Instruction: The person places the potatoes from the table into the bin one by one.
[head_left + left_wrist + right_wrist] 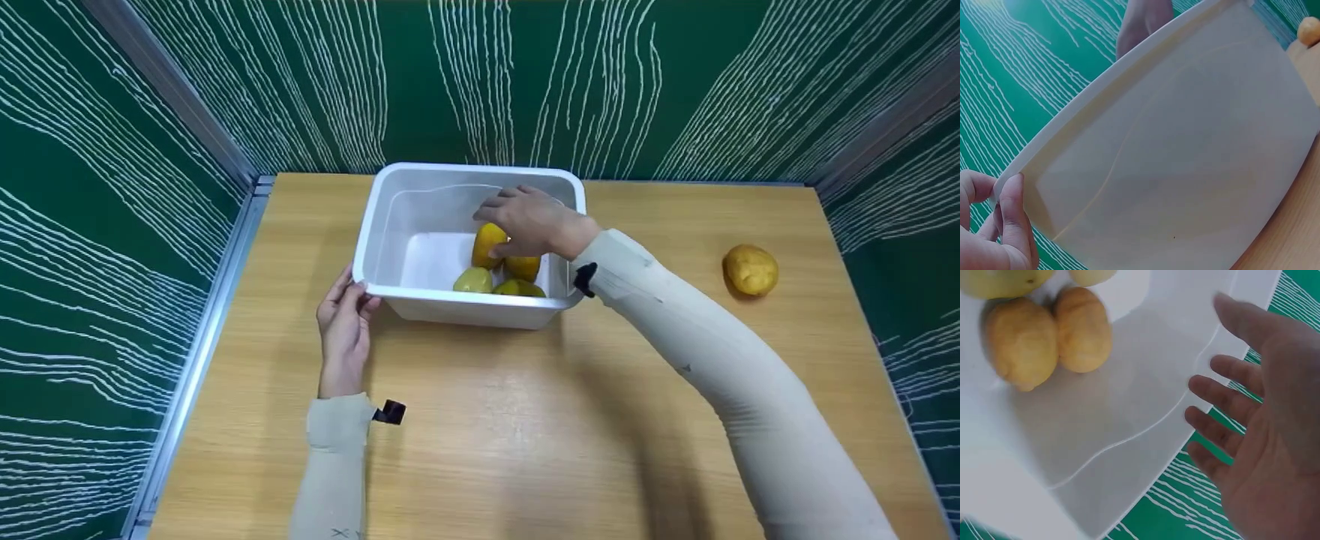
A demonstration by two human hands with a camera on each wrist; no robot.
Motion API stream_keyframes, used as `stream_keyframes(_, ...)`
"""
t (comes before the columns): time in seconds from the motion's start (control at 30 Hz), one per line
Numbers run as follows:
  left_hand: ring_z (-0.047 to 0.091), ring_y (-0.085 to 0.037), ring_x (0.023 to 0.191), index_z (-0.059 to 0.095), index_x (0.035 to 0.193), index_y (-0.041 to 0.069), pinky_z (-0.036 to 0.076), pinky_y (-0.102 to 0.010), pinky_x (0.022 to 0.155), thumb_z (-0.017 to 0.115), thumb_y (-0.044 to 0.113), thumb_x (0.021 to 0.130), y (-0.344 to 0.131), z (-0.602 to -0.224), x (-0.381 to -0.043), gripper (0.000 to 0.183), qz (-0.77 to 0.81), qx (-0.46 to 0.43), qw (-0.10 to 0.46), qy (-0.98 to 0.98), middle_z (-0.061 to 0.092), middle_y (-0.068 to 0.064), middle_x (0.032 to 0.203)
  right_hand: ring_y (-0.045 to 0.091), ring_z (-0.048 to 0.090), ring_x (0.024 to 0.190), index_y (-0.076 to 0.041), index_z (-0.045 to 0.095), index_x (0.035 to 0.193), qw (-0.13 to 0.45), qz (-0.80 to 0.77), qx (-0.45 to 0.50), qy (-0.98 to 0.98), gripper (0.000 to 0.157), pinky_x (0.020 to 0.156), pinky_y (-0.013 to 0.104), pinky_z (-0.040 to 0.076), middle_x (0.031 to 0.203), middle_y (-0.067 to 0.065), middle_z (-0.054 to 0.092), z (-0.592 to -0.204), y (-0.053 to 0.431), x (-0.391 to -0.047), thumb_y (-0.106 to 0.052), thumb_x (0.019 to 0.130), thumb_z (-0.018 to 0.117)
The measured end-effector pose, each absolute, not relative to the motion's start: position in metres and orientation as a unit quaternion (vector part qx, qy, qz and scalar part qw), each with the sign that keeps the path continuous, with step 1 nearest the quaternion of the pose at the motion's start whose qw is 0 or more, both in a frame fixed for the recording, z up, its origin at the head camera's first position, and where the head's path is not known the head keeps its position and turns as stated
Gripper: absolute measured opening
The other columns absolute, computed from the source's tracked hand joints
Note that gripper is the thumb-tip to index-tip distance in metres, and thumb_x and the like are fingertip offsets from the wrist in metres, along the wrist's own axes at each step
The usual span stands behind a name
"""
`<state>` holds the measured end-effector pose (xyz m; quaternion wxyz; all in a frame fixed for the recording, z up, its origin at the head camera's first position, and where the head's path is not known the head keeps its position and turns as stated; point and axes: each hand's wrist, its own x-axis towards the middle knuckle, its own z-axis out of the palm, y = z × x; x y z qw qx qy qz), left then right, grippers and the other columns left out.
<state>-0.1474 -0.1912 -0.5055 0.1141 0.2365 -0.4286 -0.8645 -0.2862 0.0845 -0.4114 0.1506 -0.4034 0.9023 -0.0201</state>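
Note:
A white plastic tub [472, 316] stands at the back middle of the table. My left hand [345, 330] pinches its near left rim corner between thumb and fingers; the left wrist view shows this grip too. Inside the tub lie two yellow oval fruits [1022, 343] side by side, and two greenish ones [473, 280] along the near wall. Over the tub is my right hand [529, 221], its fingers extended and apart. In the right wrist view nothing lies in that hand, and it is apart from the fruits. From the head it partly hides the yellow fruits.
A round yellow-brown, potato-like item [751, 270] sits on the right side of the wooden table [480, 442]. Green panels [405, 82] with white wavy lines rise behind the table and at both sides. Metal rails [202, 322] run along the left edge.

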Motion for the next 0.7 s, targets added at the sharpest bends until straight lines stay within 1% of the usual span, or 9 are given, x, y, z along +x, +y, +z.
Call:
stream_keyframes(0.1, 0.065, -0.01, 0.073, 0.048, 0.152, -0.008, 0.061, -0.012, 0.06, 0.052, -0.012, 0.102, -0.19, -0.505, -0.148, 0.051, -0.867, 0.238, 0.118, -0.421, 0.063, -0.012, 0.113, 0.037, 0.048, 0.144, -0.012, 0.057, 0.152, 0.105, -0.026, -0.419, 0.902, 0.06, 0.13, 0.061, 0.032, 0.157, 0.011, 0.055, -0.412, 0.093, -0.285, -0.043, 0.103, 0.07)
stream_keyframes(0.23, 0.064, -0.01, 0.075, 0.048, 0.152, -0.007, 0.061, -0.012, 0.061, 0.053, -0.012, 0.102, -0.191, -0.505, -0.148, 0.051, -0.867, 0.243, 0.114, -0.42, 0.062, -0.013, 0.119, 0.039, 0.049, 0.143, -0.011, 0.058, 0.15, 0.076, -0.033, -0.427, 0.901, 0.057, 0.128, 0.063, 0.034, 0.156, 0.013, 0.056, -0.413, 0.104, -0.283, -0.04, 0.103, 0.071)
stream_keyframes(0.37, 0.064, -0.01, 0.077, 0.048, 0.153, -0.005, 0.061, -0.012, 0.062, 0.053, -0.011, 0.102, -0.192, -0.506, -0.148, 0.052, -0.865, 0.245, 0.108, -0.424, 0.059, -0.014, 0.126, 0.04, 0.048, 0.143, -0.013, 0.058, 0.15, 0.067, -0.043, -0.425, 0.902, 0.054, 0.127, 0.065, 0.034, 0.155, 0.014, 0.056, -0.414, 0.115, -0.28, -0.035, 0.103, 0.072)
stream_keyframes(0.57, 0.065, -0.009, 0.077, 0.049, 0.153, -0.003, 0.061, -0.012, 0.063, 0.053, -0.01, 0.103, -0.192, -0.506, -0.149, 0.052, -0.865, 0.245, 0.105, -0.425, 0.058, -0.015, 0.131, 0.041, 0.047, 0.144, -0.006, 0.058, 0.149, 0.056, -0.077, -0.399, 0.912, 0.057, 0.127, 0.064, 0.034, 0.154, 0.018, 0.055, -0.414, 0.135, -0.275, -0.032, 0.102, 0.074)
stream_keyframes(0.7, 0.065, -0.009, 0.076, 0.049, 0.153, -0.002, 0.061, -0.012, 0.063, 0.053, -0.01, 0.103, -0.191, -0.506, -0.149, 0.051, -0.865, 0.244, 0.106, -0.426, 0.059, -0.015, 0.13, 0.041, 0.045, 0.145, -0.005, 0.056, 0.15, 0.057, -0.097, -0.376, 0.92, 0.059, 0.128, 0.065, 0.032, 0.155, 0.018, 0.054, -0.416, 0.151, -0.275, -0.032, 0.101, 0.074)
